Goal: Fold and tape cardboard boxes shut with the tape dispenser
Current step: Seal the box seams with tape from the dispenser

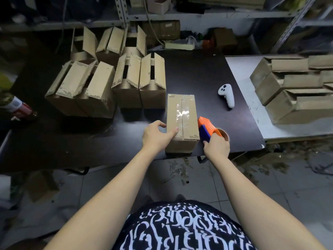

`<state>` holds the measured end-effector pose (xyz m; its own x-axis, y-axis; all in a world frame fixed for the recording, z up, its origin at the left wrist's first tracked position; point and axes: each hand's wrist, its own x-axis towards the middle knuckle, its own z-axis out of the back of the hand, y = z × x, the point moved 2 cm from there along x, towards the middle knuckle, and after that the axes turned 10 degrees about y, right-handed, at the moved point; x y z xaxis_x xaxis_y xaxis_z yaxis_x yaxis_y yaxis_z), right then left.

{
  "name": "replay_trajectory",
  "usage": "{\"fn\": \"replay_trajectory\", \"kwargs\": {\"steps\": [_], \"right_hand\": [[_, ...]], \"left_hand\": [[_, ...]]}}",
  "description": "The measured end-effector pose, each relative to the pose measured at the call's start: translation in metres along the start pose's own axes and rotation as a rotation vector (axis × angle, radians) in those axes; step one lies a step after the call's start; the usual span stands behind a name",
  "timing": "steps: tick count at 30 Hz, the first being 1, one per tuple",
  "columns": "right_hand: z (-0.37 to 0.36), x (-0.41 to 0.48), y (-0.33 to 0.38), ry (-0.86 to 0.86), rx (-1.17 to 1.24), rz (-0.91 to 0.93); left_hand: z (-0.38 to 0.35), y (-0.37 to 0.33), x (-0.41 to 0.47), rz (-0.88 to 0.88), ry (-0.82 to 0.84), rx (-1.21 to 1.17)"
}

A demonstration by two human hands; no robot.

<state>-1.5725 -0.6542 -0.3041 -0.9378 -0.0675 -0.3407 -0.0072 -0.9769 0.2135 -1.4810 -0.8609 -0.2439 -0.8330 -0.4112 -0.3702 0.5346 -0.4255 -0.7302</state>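
Note:
A closed cardboard box (182,121) stands near the front edge of the dark table (194,74), with clear tape running along its top seam. My left hand (155,137) grips its near left corner, thumb on top and fingers round the left side. Just right of the box, my right hand (217,146) holds an orange and blue tape dispenser (207,128) by its handle. The dispenser's orange nose sits beside the box's right side, low near the tabletop. Whether it touches the box is unclear.
Several boxes with open flaps (108,82) crowd the table's back left. A white controller (227,95) lies to the right. Flattened boxes (292,89) are stacked on a white table at far right. Metal shelving stands behind. Scraps litter the tiled floor.

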Motion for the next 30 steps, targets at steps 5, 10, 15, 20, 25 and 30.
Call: {"fn": "replay_trajectory", "kwargs": {"steps": [5,10,15,20,25,30], "right_hand": [[0.021,-0.012,-0.012,-0.079,0.352,0.066],[0.058,-0.03,-0.01,-0.093,0.665,0.318],[0.081,-0.049,-0.001,-0.2,0.663,0.569],[0.083,-0.059,-0.002,-0.261,0.594,0.671],[0.086,-0.068,0.005,-0.334,0.6,0.814],[0.083,-0.07,0.009,-0.376,0.566,0.885]], "left_hand": [[-0.004,-0.015,-0.001,-0.077,-0.069,0.104],[0.007,-0.043,0.006,-0.469,-0.175,0.068],[0.034,-0.095,0.006,-0.602,0.172,-0.199],[0.055,-0.121,0.009,-0.559,0.556,-0.374],[0.068,-0.124,0.011,-0.555,0.636,-0.236],[0.082,-0.121,0.006,-0.561,0.655,-0.188]]}}
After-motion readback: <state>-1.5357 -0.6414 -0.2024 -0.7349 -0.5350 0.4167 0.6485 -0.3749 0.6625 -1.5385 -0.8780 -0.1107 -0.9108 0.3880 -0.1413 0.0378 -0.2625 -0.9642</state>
